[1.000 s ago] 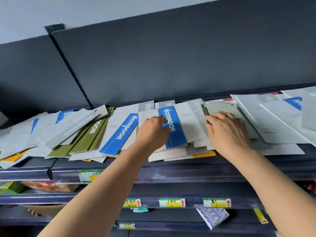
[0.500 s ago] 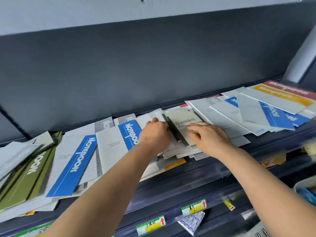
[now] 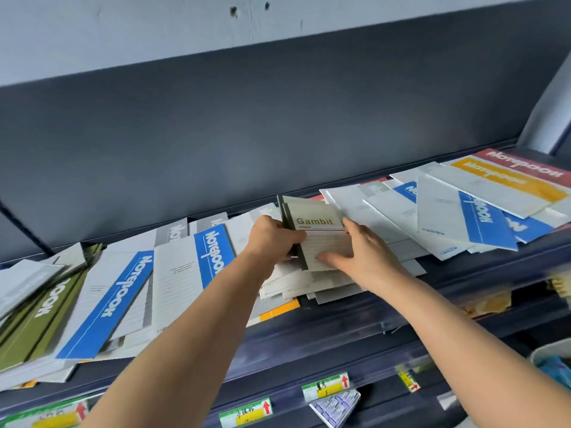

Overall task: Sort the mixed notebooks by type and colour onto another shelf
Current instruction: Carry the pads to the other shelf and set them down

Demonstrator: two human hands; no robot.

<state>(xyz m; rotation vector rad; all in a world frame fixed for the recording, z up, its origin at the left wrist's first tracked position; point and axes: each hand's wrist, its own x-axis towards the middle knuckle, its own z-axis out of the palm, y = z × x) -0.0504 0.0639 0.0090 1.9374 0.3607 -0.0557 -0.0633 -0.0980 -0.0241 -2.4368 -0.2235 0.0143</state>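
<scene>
A small pale-olive "Gambit" notebook [image 3: 318,225] with a dark spine sits on top of the mixed pile at the middle of the dark shelf [image 3: 324,332]. My left hand [image 3: 272,242] grips its spine edge. My right hand [image 3: 367,251] lies flat along its right side, thumb across the lower cover. Blue-striped notebooks [image 3: 114,301] and olive-green ones [image 3: 34,316] spread to the left. To the right lie more blue-striped ones [image 3: 485,220], an orange one [image 3: 506,180] and a red one [image 3: 525,163].
The dark back panel [image 3: 278,134] rises behind the pile. Lower shelf rails carry green-and-yellow price tags [image 3: 326,387]. A packaged item [image 3: 335,407] hangs below, and a light container [image 3: 553,362] shows at the lower right.
The view has swung right and closer. My left hand has closed on the Gambit notebook's spine, and the notebook now lies squarer and raised between both hands.
</scene>
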